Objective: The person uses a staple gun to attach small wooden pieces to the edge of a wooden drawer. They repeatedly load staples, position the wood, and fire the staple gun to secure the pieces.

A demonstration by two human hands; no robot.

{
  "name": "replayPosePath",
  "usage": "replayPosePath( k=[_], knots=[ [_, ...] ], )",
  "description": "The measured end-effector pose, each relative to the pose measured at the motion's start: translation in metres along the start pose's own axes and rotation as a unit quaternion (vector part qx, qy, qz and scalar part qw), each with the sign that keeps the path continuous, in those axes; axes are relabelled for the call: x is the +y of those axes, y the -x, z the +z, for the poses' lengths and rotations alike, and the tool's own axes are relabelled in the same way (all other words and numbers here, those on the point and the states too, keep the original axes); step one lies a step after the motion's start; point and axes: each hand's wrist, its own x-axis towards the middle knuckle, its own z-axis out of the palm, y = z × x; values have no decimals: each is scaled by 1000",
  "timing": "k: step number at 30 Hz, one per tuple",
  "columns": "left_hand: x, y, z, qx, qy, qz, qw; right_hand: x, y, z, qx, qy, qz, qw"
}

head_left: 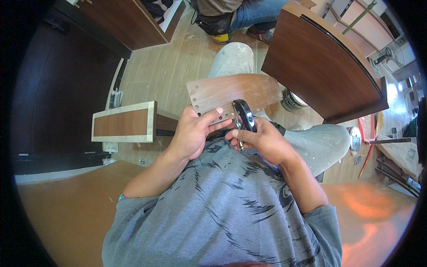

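A thin, wood-grain sheet (235, 91), perhaps veneer, is held above my lap, with several round holes along its left and near edges. My left hand (193, 131) pinches its near left corner, thumb on top and fingers beneath. My right hand (269, 140) is closed around a hand-held hole punch (245, 116) with a black upper handle and a shiny metal lower lever. The punch's head sits at the sheet's near edge, right of the row of holes. Whether its jaws are pressed through the sheet I cannot tell.
A white-edged drawer-like box (123, 122) stands to my left, before a dark door (58, 98). A large brown wooden cabinet piece (320, 66) rises at the right, beside a paint bucket (292, 100). Another person (253, 15) crouches ahead. A red tray (367, 128) lies far right.
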Motion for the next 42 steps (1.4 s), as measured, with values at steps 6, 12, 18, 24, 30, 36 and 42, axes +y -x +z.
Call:
replayPosePath(
  k=[6, 12, 18, 24, 30, 36, 42],
  knots=[
    [-3, -2, -5, -7, -9, 4, 1000, 5, -3, -3, -3, 35, -20, 999],
    [-10, -1, -9, 2, -25, 16, 1000, 13, -14, 6, 39, 111, -35, 992],
    [-15, -3, -14, 13, -36, 18, 999, 8, -22, 7, 41, 145, -4, 989],
    [-20, -3, -15, 31, -14, 15, 999, 6, -26, 10, 42, 159, 10, 986],
    [-21, -2, -9, 33, 2, 40, 999, 13, -29, 9, 47, 139, -15, 989],
    [-23, -6, -9, 35, 5, 34, 999, 16, -37, -2, -4, 48, 73, 996],
    [-23, -7, -10, 44, 6, 29, 999, 5, -35, -21, -127, -62, 116, 983]
  ],
)
